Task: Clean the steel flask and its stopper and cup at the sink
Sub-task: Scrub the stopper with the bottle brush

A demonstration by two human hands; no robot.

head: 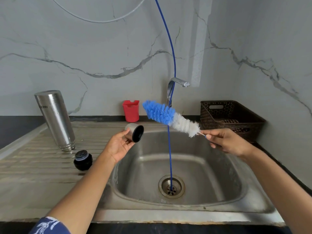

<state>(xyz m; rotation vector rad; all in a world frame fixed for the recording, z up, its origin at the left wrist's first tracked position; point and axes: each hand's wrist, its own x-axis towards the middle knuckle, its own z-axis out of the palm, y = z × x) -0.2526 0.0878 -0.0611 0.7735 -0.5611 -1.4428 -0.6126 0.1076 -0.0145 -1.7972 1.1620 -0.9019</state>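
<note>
My left hand holds the small steel cup over the sink's left rim, its black inside turned to the right. My right hand pinches the thin handle of a blue and white bottle brush, whose bristles point up and left, just right of the cup and apart from it. The steel flask stands mouth down on the ribbed drainboard, leaning slightly. The black stopper sits on the drainboard in front of the flask.
The steel sink basin lies below both hands, with a thin blue hose dropping into its drain. A tap stands behind it. A red holder and a brown basket sit at the back wall.
</note>
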